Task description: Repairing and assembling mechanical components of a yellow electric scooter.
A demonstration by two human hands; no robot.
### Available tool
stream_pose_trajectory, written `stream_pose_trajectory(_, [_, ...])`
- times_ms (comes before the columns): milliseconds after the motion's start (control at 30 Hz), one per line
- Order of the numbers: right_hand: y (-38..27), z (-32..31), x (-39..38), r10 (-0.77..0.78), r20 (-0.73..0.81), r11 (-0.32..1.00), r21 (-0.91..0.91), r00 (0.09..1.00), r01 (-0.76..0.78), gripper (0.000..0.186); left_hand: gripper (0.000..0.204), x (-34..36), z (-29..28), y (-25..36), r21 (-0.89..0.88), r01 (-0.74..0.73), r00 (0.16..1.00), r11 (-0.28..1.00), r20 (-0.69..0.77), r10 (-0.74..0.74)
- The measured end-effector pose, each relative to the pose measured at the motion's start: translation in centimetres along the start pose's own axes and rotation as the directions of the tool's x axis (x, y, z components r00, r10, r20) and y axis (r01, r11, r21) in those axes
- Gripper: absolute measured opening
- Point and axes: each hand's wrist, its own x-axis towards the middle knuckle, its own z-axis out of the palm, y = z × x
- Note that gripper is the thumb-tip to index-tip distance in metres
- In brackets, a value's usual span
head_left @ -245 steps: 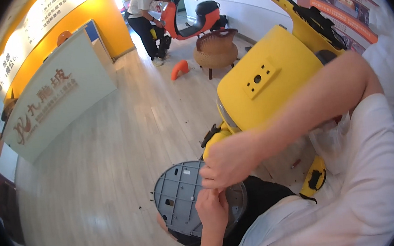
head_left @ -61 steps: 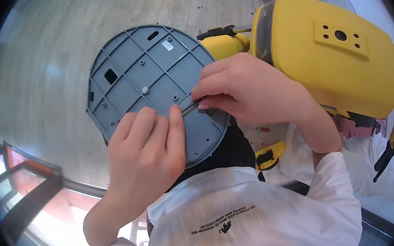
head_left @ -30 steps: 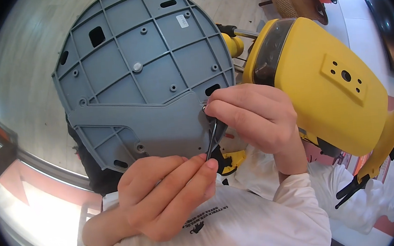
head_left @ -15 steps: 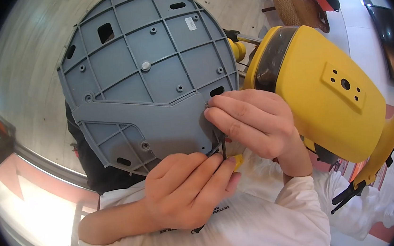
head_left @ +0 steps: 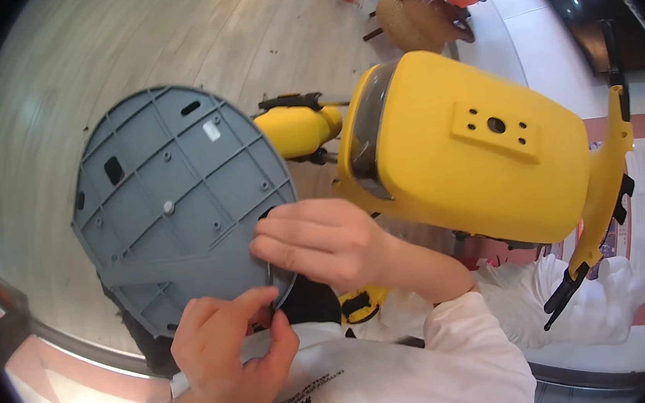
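A round grey ribbed plastic panel point(head_left: 180, 176) with slots, screw bosses and a small white label lies tilted in front of me. At its lower right edge, my right hand point(head_left: 326, 240) is closed, its fingertips pressed together against the panel; whatever they grip is hidden. Below it, my left hand point(head_left: 233, 358) pinches a thin dark rod point(head_left: 270, 275) between thumb and forefinger. The rod runs up toward the right hand's fingers, and its upper end is covered.
To the right stands a large yellow housing point(head_left: 446, 189) with a dark clear window and a yellow arm point(head_left: 608, 182) with black clips. Behind it are a yellow cylinder point(head_left: 288, 131), a woven stool point(head_left: 410, 26) and a dark screen point(head_left: 592, 16). A yellow-black part point(head_left: 363, 304) lies near my lap.
The view has shifted, and the panel appears smaller and farther left, both hands with it. My left hand has gone from folded fingers to a thumb-and-forefinger pinch on the rod.
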Motion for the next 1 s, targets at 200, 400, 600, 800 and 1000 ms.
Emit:
stream_pose_trajectory(200, [-0.4, 0.8, -0.2, 0.011, -0.086, 0.999, -0.041, 0.996, -0.014, 0.034, 0.042, 0.4, 0.3, 0.0, 0.138, -0.212, 0.977, 0.967, 0.029, 0.211])
stream_pose_trajectory(400, [-0.3, 1.9, -0.7, -0.015, -0.14, 0.992, -0.126, 0.99, -0.003, 0.033, 0.047, 0.0, -0.8, -0.1, 0.388, -0.352, 0.934, 0.852, 0.09, 0.345])
stream_pose_trajectory(600, [-1.1, 2.2, -0.5, 0.018, -0.204, 0.99, -0.136, 0.979, -0.047, 0.033, 0.042, 1.6, -3.4, -1.1, 0.559, -0.455, 0.887, 0.693, 0.218, 0.406])
stream_pose_trajectory(800, [-1.2, 2.5, -0.5, 0.123, -0.245, 0.987, -0.073, 0.962, -0.145, 0.03, 0.013, 4.9, -4.8, -2.9, 0.416, -0.236, 0.971, 0.878, 0.141, 0.194])
stream_pose_trajectory(1000, [-0.8, 2.7, -0.4, 0.197, -0.269, 0.98, 0.076, 0.943, -0.183, 0.026, 0.026, 7.5, -4.9, -3.3, 0.422, -0.071, 0.993, 0.904, 0.117, 0.024])
